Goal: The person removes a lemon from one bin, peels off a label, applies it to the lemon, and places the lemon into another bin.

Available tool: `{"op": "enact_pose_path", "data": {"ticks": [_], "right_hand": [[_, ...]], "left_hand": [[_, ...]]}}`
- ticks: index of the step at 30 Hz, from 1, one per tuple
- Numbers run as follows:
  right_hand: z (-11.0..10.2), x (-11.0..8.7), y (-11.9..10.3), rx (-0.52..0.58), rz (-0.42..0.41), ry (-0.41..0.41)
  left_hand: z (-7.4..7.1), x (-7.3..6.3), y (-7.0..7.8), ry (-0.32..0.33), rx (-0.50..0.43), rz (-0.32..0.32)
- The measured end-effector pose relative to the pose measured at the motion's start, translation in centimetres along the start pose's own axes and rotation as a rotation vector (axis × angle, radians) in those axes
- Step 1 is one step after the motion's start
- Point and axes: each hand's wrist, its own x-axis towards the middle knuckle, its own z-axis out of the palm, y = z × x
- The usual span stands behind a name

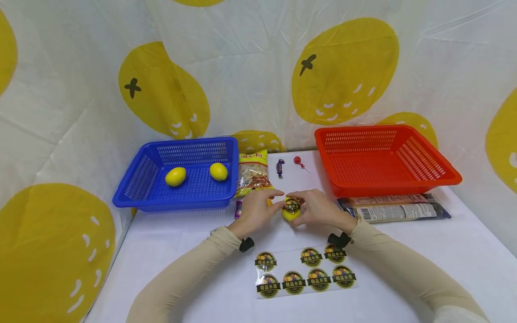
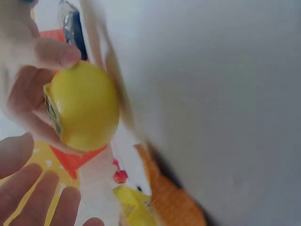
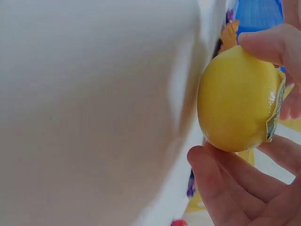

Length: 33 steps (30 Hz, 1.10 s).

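A yellow lemon (image 1: 290,216) with a round dark fruit sticker (image 1: 291,205) on its far side is held above the table between the thumb and curled fingers of my right hand (image 1: 319,209). My left hand (image 1: 257,210) is close by on the lemon's left, its fingers fairly straight in the left wrist view; whether its thumb touches the lemon I cannot tell. The sticker's edge stands slightly off the peel in the right wrist view. On the table nearer to me lies a clear sheet (image 1: 282,264) of several matching stickers, with one gap in its upper row.
A blue basket (image 1: 139,199) with two lemons stands at the left, a red basket (image 1: 387,185) at the right. Between them lie a yellow snack bag (image 1: 253,172), a purple-wrapped candy (image 1: 280,168) and a red lollipop (image 1: 297,159). A long flat packet (image 1: 397,211) lies before the red basket.
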Motion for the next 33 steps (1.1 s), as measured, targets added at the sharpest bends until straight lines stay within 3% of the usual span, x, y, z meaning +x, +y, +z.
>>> {"op": "enact_pose_path", "data": {"ticks": [4,11,20,26,33], "right_hand": [[-1.4,-1.0,0.3,-0.007,0.013,0.035],[-4.8,-4.3,0.7,0.02,-0.009,0.101],[-12.0,-7.8,1.6,-0.094,0.002,0.156],[-16.4,-7.3,4.2,-0.156,0.114,0.138],[-19.6,-5.1,9.4,-0.083,0.23,0.063]], "left_hand": [[-0.4,0.6,0.5,0.053,0.001,0.016],[0.2,2.1,1.8,0.042,-0.001,0.018],[1.7,3.9,3.7,0.012,-0.003,0.009],[2.2,5.8,5.7,0.007,0.001,-0.001],[3.4,7.2,7.7,0.028,0.035,0.013]]}}
